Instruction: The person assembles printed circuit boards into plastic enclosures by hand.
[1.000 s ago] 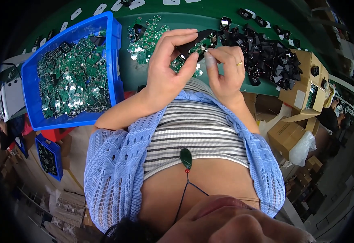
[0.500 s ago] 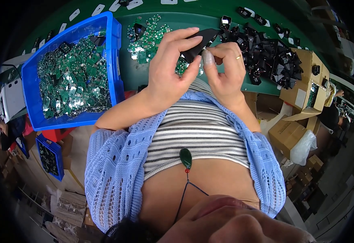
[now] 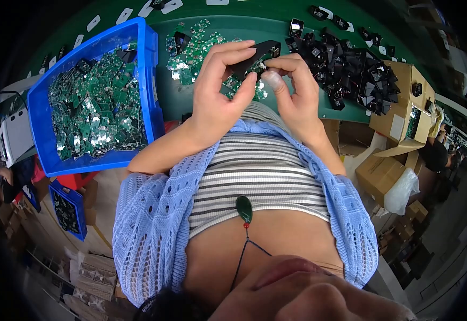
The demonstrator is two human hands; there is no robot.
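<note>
My left hand (image 3: pixel 216 88) holds a black plastic housing (image 3: pixel 267 49) over the bench, fingers along its far side and thumb below. A small green circuit board (image 3: pixel 257 66) shows at the open side of the housing, partly covered by fingers. Close against that side, my right hand (image 3: pixel 300 91) has its thumb and forefinger drawn together; whatever lies between them is too small to tell. A pale cover wraps the right thumb tip. Loose green circuit boards (image 3: pixel 188 69) lie on the bench beyond my left hand, some partly hidden behind it.
At left stands a blue bin (image 3: pixel 150 80) full of green boards. A heap of black housings (image 3: pixel 346 69) lies to the right, beside an open cardboard box (image 3: pixel 399 101). White cards (image 3: pixel 124 16) and more housings line the green far ledge. A small blue crate (image 3: pixel 67 208) sits lower left.
The housing has turned so its open side and the green board show more. The right thumb has drawn slightly back from it, and both hands have shifted a little left.
</note>
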